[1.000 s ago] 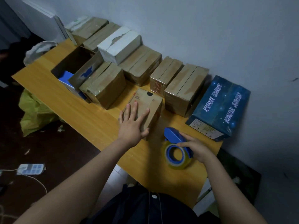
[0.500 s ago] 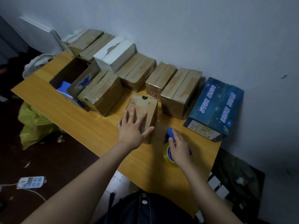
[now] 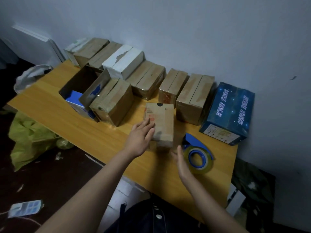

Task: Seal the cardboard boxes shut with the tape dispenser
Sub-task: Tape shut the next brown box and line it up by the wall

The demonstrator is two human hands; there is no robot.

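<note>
A small brown cardboard box [image 3: 162, 120] lies near the front of the wooden table [image 3: 70, 125]. My left hand [image 3: 140, 137] rests against its near left side with straight fingers. The blue tape dispenser [image 3: 197, 153] with a clear roll lies on the table just right of the box. My right hand [image 3: 182, 163] hovers open, palm facing left, between the box and the dispenser, holding nothing. Several taped brown boxes [image 3: 193, 96] stand in a row along the wall.
A white box [image 3: 123, 62] and a dark blue printed box [image 3: 228, 113] stand along the wall. An open box [image 3: 80, 86] with a blue item inside sits at the left. On the floor lie a yellow-green bag [image 3: 28, 140] and a power strip [image 3: 25, 207].
My right hand let go of the tape dispenser, which now lies on the table, and moved left toward the small box. My left hand slid from the box's top to its side.
</note>
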